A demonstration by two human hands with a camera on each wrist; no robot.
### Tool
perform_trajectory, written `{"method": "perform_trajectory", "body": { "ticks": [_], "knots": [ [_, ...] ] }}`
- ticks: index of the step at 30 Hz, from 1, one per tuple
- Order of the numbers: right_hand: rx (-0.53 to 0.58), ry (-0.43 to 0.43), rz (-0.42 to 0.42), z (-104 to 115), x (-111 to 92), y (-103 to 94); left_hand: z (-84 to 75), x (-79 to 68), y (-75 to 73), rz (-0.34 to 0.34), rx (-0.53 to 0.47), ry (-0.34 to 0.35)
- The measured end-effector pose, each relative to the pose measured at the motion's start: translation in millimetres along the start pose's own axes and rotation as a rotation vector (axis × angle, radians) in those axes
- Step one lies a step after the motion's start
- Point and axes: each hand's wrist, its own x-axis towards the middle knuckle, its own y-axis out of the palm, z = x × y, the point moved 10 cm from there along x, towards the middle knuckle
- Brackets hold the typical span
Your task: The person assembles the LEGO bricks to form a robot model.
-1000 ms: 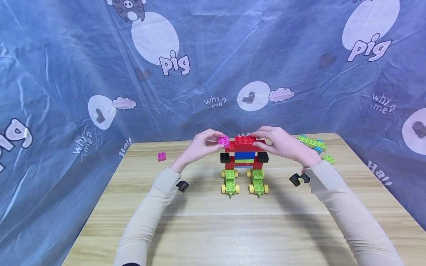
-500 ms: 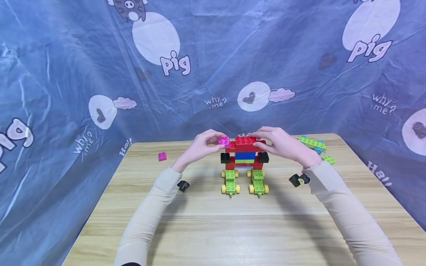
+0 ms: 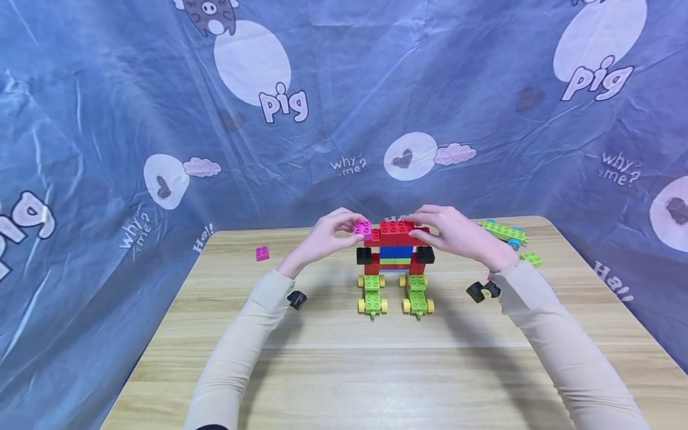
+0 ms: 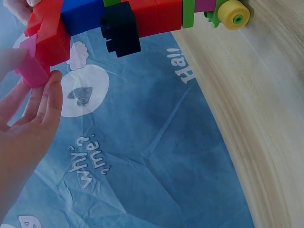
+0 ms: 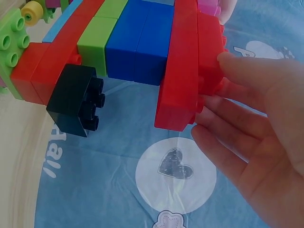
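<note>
A toy-brick figure stands on the table, with a blue brick (image 3: 395, 252) in its middle and black bricks (image 3: 426, 255) at its sides. Two green wheeled bases (image 3: 372, 301) with yellow wheels carry it. My left hand (image 3: 329, 234) pinches a pink brick (image 3: 362, 229) at the left end of the top red layer; in the left wrist view the pink brick (image 4: 34, 61) sits right against a red brick (image 4: 53, 40). My right hand (image 3: 448, 230) grips the top red brick (image 3: 396, 229) between thumb and fingers, seen closely on that red brick (image 5: 209, 52) in the right wrist view.
Another pink brick (image 3: 261, 254) lies at the left on the wooden table (image 3: 344, 370). At the back right are a green wheeled base (image 3: 502, 230) with blue wheels and a small green brick (image 3: 531, 258). A blue printed cloth (image 3: 344, 107) hangs behind the table.
Almost nothing differs. My left hand and the pink brick have shifted very slightly to the right, while my right hand keeps its place on the red brick.
</note>
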Motion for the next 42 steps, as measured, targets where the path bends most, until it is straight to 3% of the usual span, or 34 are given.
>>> {"method": "perform_trajectory", "body": {
  "ticks": [9, 16, 28, 42],
  "knots": [
    [-0.005, -0.018, -0.013, 1.1, 0.8, -1.5, -5.9, 1.1, -2.0, -0.005, 0.05, 0.048],
    [-0.011, -0.002, -0.007, -0.4, 0.8, -1.8, -3.5, 1.8, -1.4, -0.009, 0.088, 0.048],
    [-0.017, -0.003, -0.004, -0.3, 0.7, -3.0, -8.1, -0.2, -1.0, -0.032, 0.094, 0.077],
    [-0.01, -0.044, -0.023, 3.6, 0.6, -1.9, -4.7, -1.4, 0.9, -0.02, 0.106, 0.045]
  ]
}}
